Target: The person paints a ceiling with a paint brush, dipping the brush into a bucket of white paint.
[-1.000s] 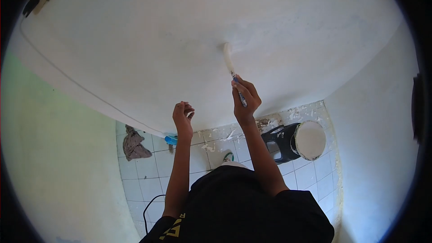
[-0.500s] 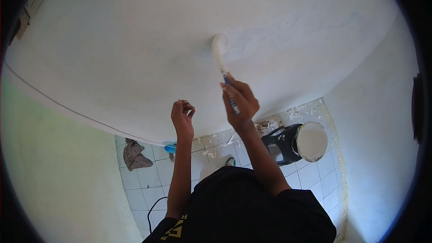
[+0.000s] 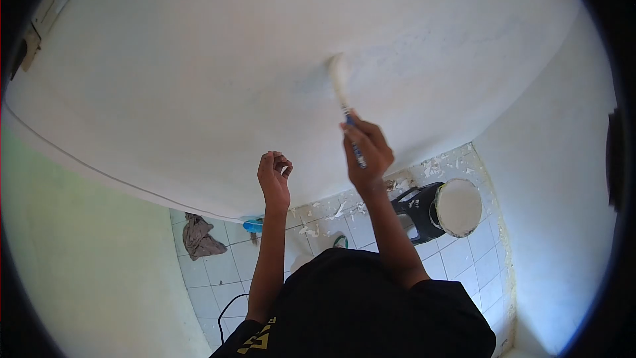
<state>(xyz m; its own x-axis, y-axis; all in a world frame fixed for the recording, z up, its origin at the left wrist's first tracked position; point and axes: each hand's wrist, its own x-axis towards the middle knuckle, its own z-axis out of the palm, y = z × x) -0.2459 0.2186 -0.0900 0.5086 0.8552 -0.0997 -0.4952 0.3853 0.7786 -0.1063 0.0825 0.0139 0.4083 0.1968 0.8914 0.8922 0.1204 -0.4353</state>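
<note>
My right hand (image 3: 369, 149) is wrapped round the blue handle of a brush (image 3: 340, 79), whose pale, blurred head lies against the white wall (image 3: 218, 46). Faint bluish-grey patches show on the wall around the brush head. Left of it and lower, my left hand (image 3: 275, 171) is raised in front of the wall with its fingers curled inward and the fingertips near the thumb. Nothing can be made out between those fingers.
A round bucket of off-white paint (image 3: 458, 207) rests on a black stool (image 3: 424, 215) at the right. Pale flakes litter the tiled floor (image 3: 457, 258). A grey-brown cloth (image 3: 201, 237), a blue object (image 3: 252, 225) and a black cable (image 3: 222, 318) lie lower left.
My right hand and the brush have moved a little to the right along the wall. My left hand has also shifted slightly right, its fingers still curled.
</note>
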